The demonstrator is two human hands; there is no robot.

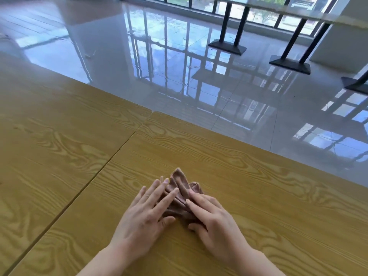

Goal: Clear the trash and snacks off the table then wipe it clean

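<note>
- I see my left hand (pixel 145 218) lying flat, fingers spread and straight, its fingertips on the left side of the brown cloth (pixel 180 193).
- My right hand (pixel 214 224) presses the cloth's right side; the index and middle fingers lie on top and the thumb is tucked against the near edge, a narrow grip pinching the fabric.
- The cloth is crumpled in folds on the wood-grain counter (pixel 258 206), between both hands, one corner poking out toward the far side.
- A second counter (pixel 49 136) butts against this one on the left, with a thin seam between them.
- Far off, the glossy tiled floor (pixel 179 66) mirrors the windows, and black table legs (pixel 227 22) stand at far right.
</note>
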